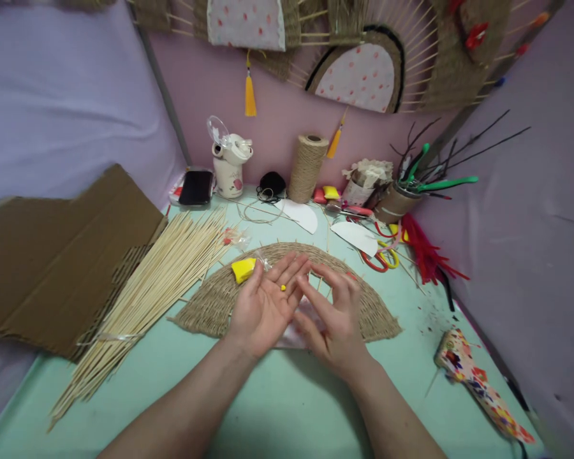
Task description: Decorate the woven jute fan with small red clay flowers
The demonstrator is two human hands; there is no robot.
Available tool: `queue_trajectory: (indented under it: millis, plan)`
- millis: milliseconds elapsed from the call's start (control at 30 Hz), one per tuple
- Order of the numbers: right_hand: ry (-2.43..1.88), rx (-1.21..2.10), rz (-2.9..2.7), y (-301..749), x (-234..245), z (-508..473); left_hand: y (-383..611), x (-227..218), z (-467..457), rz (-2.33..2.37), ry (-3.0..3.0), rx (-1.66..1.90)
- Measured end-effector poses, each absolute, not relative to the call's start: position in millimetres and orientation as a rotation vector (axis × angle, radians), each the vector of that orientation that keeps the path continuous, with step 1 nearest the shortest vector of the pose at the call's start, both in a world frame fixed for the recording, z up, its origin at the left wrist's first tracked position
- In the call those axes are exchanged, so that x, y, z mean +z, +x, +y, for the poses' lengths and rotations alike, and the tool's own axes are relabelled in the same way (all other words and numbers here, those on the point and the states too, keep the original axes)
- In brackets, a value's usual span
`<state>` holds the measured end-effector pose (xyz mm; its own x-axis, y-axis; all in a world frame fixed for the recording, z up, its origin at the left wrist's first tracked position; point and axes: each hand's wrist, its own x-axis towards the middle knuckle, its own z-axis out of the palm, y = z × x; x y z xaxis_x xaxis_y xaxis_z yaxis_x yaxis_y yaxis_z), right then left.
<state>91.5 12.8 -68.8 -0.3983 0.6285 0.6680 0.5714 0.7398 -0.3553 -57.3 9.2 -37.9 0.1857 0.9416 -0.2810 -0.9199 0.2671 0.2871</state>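
My left hand (268, 306) lies palm up with its fingers stretched out. On it rests a tiny yellow ball (283, 288), perhaps of clay. Close beside it, my right hand (332, 315) has its fingers apart and slightly bent, with nothing seen between them; its fingertips come near the left fingers. Beneath both hands is a woven twine fan (205, 311) with thin sticks poking from its curved edge; its middle is partly hidden. A yellow clay block (243, 270) sits on the fan just behind my left thumb.
Left are a bundle of thin sticks (157, 280) and brown cardboard (62, 261). A twine spool (308, 169), white half-round pieces (356, 238) and scissors (386, 255) lie toward the back. A patterned glue gun (478, 382) is at right.
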Motion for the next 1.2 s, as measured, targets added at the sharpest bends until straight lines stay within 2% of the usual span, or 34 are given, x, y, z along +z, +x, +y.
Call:
queue_trajectory:
  millis: [233, 333, 433, 533, 633, 800, 900, 1000, 1100, 1200]
  plan:
    - [-0.812, 0.096, -2.355, 79.4, -69.1, 8.1, -59.1, -39.5, 4.6, 0.396, 0.065, 1.267]
    - [-0.699, 0.173, -2.416, 80.9, -68.3, 9.2, -65.3, -43.2, 8.1, 0.367, 0.06, 1.344]
    - [-0.774, 0.177, -2.425, 82.9, -68.2, 11.4, -66.5, -44.7, 10.5, 0.349, 0.047, 1.399]
    - [-0.845, 0.164, -2.444, 80.8, -67.3, 9.6, -62.4, -44.2, 8.9, 0.387, 0.016, 1.321]
    - [-0.734, 0.196, -2.489, 76.6, -65.6, 4.9, -62.8, -44.7, 7.7, 0.415, 0.008, 1.274]
    - [-0.701, 0.183, -2.508, 76.9, -66.4, 5.8, -71.7, -45.6, 11.6, 0.368, 0.077, 1.396]
    - [-0.856, 0.15, -2.457, 77.3, -67.6, 7.7, -66.7, -44.5, 9.9, 0.375, 0.052, 1.295]
    - [-0.78, 0.176, -2.474, 75.1, -66.0, 4.6, -62.5, -44.8, 8.0, 0.419, 0.019, 1.211]
    - [-0.617, 0.216, -2.502, 74.6, -63.6, 1.8, -67.4, -46.1, 10.3, 0.392, 0.054, 1.294]
    - [-0.689, 0.216, -2.47, 77.1, -63.7, 3.9, -70.7, -46.3, 12.0, 0.345, 0.069, 1.37]
